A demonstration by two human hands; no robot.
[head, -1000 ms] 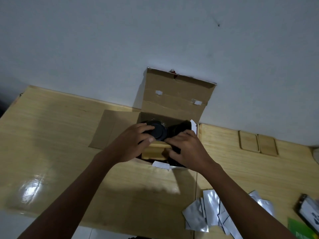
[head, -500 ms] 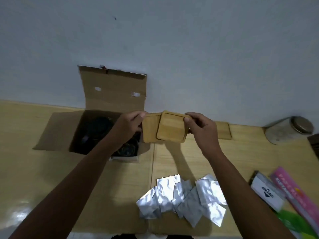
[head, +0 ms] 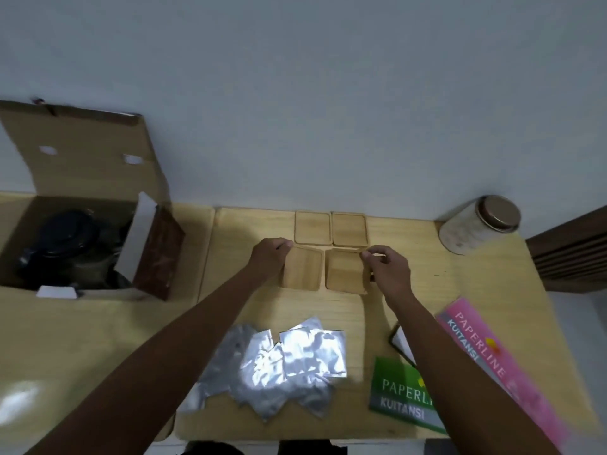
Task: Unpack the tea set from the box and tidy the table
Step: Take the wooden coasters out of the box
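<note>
Two wooden coasters lie side by side near the wall, one on the left (head: 312,227) and one on the right (head: 349,228). Just in front of them are two more. My left hand (head: 271,254) grips the left edge of the front left coaster (head: 302,270). My right hand (head: 387,267) pinches the right far corner of the front right coaster (head: 345,272). Both front coasters sit on or just above the table; I cannot tell which. The open cardboard box (head: 85,165) stands at the left with a black teapot (head: 65,234) inside.
Several silver foil sachets (head: 285,362) lie in a heap near the wooden table's (head: 98,339) front edge. A green receipt booklet (head: 404,392), a pink one (head: 486,353) and a dark-framed card (head: 402,343) lie at the right. A lidded jar (head: 479,224) lies by the wall.
My hands lifted two coasters out of the box, carried them right and brought them down in front of the two by the wall. The view swung right.
</note>
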